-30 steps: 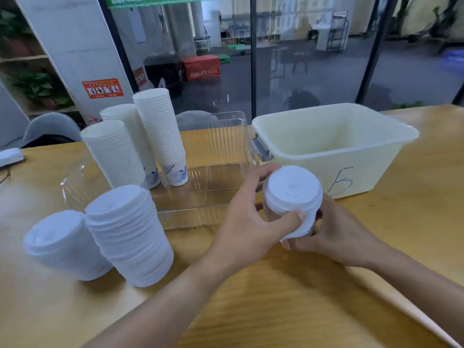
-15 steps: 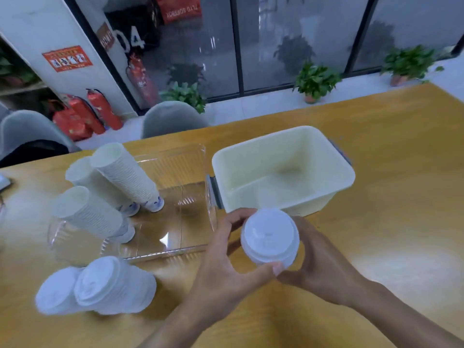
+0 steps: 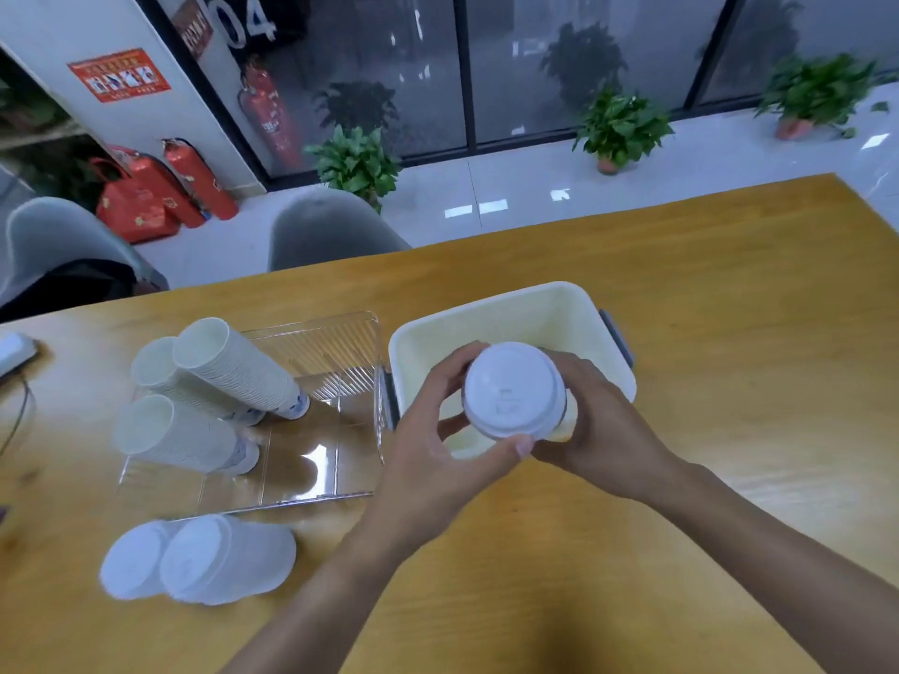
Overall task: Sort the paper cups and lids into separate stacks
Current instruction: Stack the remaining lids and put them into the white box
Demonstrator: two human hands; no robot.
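Note:
A white paper cup capped with a white lid (image 3: 511,389) is held up over the near edge of the cream plastic bin (image 3: 506,304). My left hand (image 3: 438,440) curls around the lid's left side, thumb under its near rim. From the right, my right hand (image 3: 603,430) grips the cup body below the lid. Three tall stacks of white paper cups (image 3: 233,367) stand in a clear plastic tray (image 3: 321,454). Two stacks of white lids (image 3: 204,559) sit on the wooden table (image 3: 705,357) in front of the tray.
The bin's inside looks empty. A white device with a cable (image 3: 12,350) lies at the table's left edge. Two grey chairs (image 3: 326,231) stand behind the table, with fire extinguishers and potted plants on the floor beyond.
The view tilted down to a more top-down angle. Both hands lifted the lidded cup away from the table, up over the bin's near edge. The stacks did not move.

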